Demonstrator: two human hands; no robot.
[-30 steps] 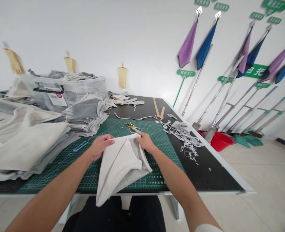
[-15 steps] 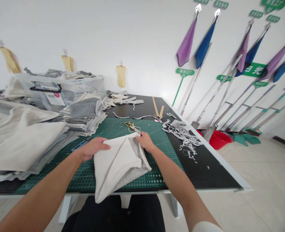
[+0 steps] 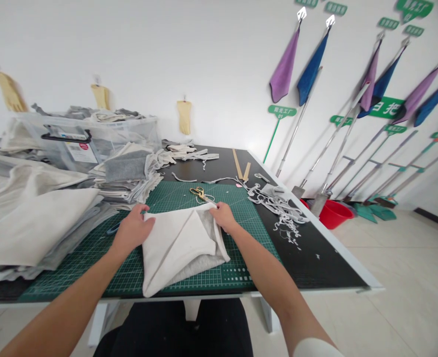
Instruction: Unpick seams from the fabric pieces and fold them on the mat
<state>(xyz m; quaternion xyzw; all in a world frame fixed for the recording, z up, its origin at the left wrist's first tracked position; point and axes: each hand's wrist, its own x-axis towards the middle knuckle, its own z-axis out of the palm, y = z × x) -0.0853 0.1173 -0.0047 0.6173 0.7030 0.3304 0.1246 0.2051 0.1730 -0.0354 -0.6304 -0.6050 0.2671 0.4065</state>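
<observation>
A folded piece of white fabric with a grey inner side (image 3: pixel 178 238) lies on the green cutting mat (image 3: pixel 256 225). My left hand (image 3: pixel 134 229) holds its upper left corner, with the thumb on top. At the upper right corner, my right hand (image 3: pixel 223 217) pinches the edge, fingertips partly hidden. Just beyond the fabric lie gold-handled scissors (image 3: pixel 197 192), their blades partly out of sight. A blue-handled tool (image 3: pixel 112 229) shows beside my left hand, mostly covered by it.
Stacks of white and grey fabric (image 3: pixel 36 218) fill the left side. Behind them stands a clear plastic bin (image 3: pixel 118 134) full of cloth. Thin fabric scraps (image 3: pixel 278 206) lie right of the mat, near wooden strips (image 3: pixel 237 163). A red bucket (image 3: pixel 336 214) is on the floor.
The fabric's near corner has come down from over the table edge onto the mat. My left hand has shifted slightly left and up to the corner; my right hand keeps its hold.
</observation>
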